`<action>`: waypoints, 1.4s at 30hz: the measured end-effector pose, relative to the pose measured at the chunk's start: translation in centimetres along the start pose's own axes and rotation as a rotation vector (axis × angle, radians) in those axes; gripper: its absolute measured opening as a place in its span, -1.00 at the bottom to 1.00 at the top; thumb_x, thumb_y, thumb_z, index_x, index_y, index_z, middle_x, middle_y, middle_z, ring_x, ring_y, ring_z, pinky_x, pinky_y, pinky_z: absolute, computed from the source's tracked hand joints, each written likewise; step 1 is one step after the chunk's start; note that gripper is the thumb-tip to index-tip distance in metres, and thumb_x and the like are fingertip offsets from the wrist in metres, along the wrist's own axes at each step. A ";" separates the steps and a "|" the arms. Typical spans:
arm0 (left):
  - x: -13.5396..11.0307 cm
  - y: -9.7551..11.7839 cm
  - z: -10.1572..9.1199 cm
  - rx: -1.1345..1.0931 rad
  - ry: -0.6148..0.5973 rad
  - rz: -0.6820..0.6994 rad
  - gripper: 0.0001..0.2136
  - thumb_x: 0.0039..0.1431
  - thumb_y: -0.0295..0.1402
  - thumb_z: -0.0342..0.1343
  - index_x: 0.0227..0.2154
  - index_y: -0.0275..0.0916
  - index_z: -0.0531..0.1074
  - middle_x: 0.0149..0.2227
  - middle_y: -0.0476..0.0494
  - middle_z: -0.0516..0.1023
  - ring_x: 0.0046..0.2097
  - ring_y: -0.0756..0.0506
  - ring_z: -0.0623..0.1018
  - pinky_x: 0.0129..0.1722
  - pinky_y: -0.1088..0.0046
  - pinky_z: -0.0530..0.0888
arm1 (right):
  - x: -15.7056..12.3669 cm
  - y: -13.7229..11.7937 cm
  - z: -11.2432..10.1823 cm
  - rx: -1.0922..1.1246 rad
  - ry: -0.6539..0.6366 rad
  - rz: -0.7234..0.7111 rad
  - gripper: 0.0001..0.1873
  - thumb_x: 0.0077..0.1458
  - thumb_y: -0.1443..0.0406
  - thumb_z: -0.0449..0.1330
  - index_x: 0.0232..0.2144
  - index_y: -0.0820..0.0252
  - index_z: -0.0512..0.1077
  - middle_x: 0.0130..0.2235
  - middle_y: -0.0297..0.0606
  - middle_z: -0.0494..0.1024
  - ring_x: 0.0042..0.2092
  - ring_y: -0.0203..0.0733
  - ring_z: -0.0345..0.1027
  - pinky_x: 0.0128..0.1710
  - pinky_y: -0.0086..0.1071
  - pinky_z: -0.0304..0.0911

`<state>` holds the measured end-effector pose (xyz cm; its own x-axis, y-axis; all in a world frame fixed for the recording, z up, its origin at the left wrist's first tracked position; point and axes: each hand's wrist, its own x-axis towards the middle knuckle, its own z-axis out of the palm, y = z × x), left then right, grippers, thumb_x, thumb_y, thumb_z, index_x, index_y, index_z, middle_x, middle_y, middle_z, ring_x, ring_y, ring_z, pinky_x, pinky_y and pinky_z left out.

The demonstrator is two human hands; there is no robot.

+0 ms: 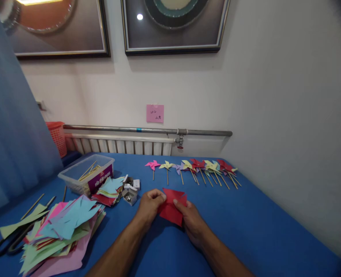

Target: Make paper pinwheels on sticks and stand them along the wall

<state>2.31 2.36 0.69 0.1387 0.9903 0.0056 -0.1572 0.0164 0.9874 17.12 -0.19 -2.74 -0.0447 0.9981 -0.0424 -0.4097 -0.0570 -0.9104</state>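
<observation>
Left hand (152,201) and right hand (192,221) pinch a stickless red sheet (170,211); assembled pinwheels (197,164) lie beyond them, unassembled sheets (68,221) leftward.

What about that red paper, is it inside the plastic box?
No, the red paper is held between the left grip and the right grip, apart from the plastic box.
</observation>
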 end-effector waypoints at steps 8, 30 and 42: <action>0.3 -1.1 -0.3 -0.230 -0.029 -0.157 -0.69 -0.22 -0.20 0.39 -0.51 -0.29 0.44 -0.59 0.01 0.46 -0.55 0.04 0.38 -0.47 0.51 0.27 | 0.1 0.1 0.1 0.010 0.025 0.013 -0.61 -0.12 0.06 0.45 -0.31 0.21 0.59 -0.32 -0.18 0.70 -0.24 0.03 0.57 -0.11 -0.12 0.37; 0.1 -0.8 -0.4 -0.083 -0.047 -0.193 -0.62 -0.34 -0.18 0.43 -0.51 -0.33 0.47 -0.59 -0.04 0.51 -0.56 0.04 0.39 -0.49 0.50 0.27 | 0.0 0.2 0.1 -0.011 0.038 -0.008 -0.59 -0.09 0.05 0.44 -0.28 0.22 0.59 -0.33 -0.17 0.70 -0.27 0.00 0.58 -0.12 -0.13 0.39; 0.9 -1.4 -0.1 0.111 -0.004 -0.079 -0.76 -0.35 -0.29 0.36 -0.63 -0.29 0.44 -0.64 0.03 0.42 -0.57 0.05 0.32 -0.50 0.49 0.23 | -0.1 0.2 -0.1 -0.026 0.012 -0.001 -0.65 -0.05 0.07 0.42 -0.32 0.21 0.60 -0.35 -0.20 0.69 -0.31 -0.05 0.56 -0.23 -0.23 0.37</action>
<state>2.59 3.23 -0.72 0.1508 0.9859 -0.0726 -0.0363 0.0789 0.9962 17.19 -0.30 -2.95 -0.0331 0.9984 -0.0466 -0.3860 -0.0558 -0.9208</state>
